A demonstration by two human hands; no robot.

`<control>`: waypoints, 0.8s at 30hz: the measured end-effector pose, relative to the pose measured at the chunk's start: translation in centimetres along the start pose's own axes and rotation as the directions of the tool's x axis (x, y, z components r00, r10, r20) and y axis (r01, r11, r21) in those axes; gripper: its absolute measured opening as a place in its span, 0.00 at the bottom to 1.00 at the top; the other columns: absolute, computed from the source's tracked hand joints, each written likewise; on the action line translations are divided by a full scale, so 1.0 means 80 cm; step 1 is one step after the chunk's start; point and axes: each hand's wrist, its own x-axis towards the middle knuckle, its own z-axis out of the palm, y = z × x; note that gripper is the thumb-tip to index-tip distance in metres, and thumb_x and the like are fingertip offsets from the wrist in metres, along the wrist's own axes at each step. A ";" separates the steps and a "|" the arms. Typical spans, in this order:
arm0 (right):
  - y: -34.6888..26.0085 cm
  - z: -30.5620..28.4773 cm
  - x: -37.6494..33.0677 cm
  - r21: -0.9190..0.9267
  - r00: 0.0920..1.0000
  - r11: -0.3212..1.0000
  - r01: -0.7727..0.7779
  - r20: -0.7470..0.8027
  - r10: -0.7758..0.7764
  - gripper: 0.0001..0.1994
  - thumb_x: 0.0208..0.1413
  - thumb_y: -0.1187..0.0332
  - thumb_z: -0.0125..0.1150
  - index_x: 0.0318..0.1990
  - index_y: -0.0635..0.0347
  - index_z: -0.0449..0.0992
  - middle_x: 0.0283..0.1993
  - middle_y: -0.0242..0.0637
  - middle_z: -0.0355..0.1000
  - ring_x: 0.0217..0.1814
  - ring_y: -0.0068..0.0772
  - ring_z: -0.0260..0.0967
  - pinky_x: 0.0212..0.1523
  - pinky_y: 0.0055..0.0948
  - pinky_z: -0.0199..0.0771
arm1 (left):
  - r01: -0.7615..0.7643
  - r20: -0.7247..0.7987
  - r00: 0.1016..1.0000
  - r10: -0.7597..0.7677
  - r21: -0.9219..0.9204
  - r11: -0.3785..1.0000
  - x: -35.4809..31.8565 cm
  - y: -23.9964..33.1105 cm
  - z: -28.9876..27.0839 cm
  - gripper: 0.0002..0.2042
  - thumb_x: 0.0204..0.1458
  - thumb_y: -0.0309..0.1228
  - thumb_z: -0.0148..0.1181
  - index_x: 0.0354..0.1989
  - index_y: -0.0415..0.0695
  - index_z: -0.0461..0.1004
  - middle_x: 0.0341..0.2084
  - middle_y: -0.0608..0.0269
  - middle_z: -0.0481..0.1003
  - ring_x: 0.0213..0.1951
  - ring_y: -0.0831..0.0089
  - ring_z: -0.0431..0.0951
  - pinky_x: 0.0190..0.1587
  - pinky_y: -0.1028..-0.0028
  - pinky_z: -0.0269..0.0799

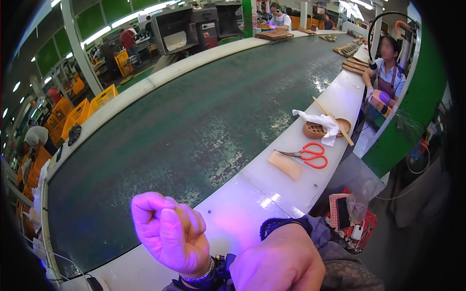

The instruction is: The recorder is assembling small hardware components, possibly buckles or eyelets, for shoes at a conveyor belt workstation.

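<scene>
Have left hand [172, 230] curled, fingers pressed together; can't tell for right hand [279, 262]. See black wrist strap [223, 266] on left wrist, partly blocked by right hand. Note red-handled scissors [301, 153], tan block [285, 167], white cloth [321, 121] on bench [262, 194].

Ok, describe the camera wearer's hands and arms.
The left hand is ungloved, with a silvery bracelet and a dark band at the wrist. The right hand is ungloved too, with a black ruffled band and a greyish sleeve.
</scene>
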 end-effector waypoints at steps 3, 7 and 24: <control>0.004 0.008 0.000 -0.004 0.996 0.999 0.042 -0.081 -0.042 0.12 0.52 0.67 0.44 0.21 0.66 0.61 0.18 0.41 0.55 0.15 0.46 0.54 0.16 0.38 0.51 | -0.005 0.009 1.000 0.005 -0.002 1.000 0.000 0.000 0.001 0.08 0.49 0.28 0.49 0.32 0.38 0.57 0.07 0.72 0.52 0.07 0.86 0.47 0.09 0.82 0.41; -0.005 0.025 0.016 0.159 0.962 0.986 0.053 -0.271 -0.008 0.07 0.48 0.73 0.55 0.26 0.71 0.70 0.23 0.42 0.67 0.20 0.38 0.64 0.21 0.27 0.62 | 0.003 0.035 0.999 -0.002 -0.017 1.000 -0.001 -0.001 0.004 0.08 0.49 0.28 0.49 0.31 0.38 0.57 0.08 0.72 0.52 0.07 0.86 0.47 0.09 0.82 0.41; 0.001 0.021 0.023 0.173 0.941 0.974 0.145 -0.329 -0.081 0.07 0.45 0.76 0.56 0.28 0.75 0.70 0.26 0.44 0.69 0.17 0.33 0.65 0.17 0.24 0.62 | 0.018 0.027 0.999 -0.017 -0.003 1.000 -0.003 -0.001 0.002 0.09 0.49 0.27 0.51 0.31 0.37 0.58 0.09 0.72 0.55 0.09 0.86 0.49 0.11 0.82 0.44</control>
